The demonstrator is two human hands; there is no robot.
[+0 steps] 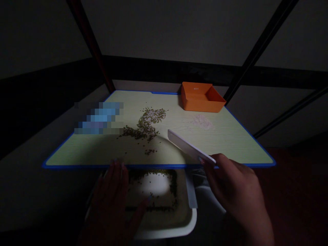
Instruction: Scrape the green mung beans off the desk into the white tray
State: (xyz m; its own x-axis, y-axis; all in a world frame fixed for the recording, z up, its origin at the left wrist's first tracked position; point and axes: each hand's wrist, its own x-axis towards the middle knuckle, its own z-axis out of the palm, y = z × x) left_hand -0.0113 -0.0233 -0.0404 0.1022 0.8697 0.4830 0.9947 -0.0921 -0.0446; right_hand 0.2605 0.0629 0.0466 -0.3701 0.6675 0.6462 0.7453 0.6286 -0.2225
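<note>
My right hand (234,186) is at the right of the table's near edge, closed on one end of a flat white strip (189,145), like a scraper. Its other end slants left over the table (228,150), towards a scattered heap of small dark-green beans (135,132) mixed with white grains. A separate patch of white grains (202,122) lies farther right. Below the near edge sits a white-rimmed tub (166,234) with green beans along its inner sides. My left hand (112,198), dim in shadow, extends over the tub's left side, fingers stretched and thumb apart, holding nothing visible.
An orange open box (201,104) stands at the table's back right. On the left edge, a blue item (99,117) is pixelated beyond recognition. Light panels with dark bars rise behind the table. Surroundings are dark.
</note>
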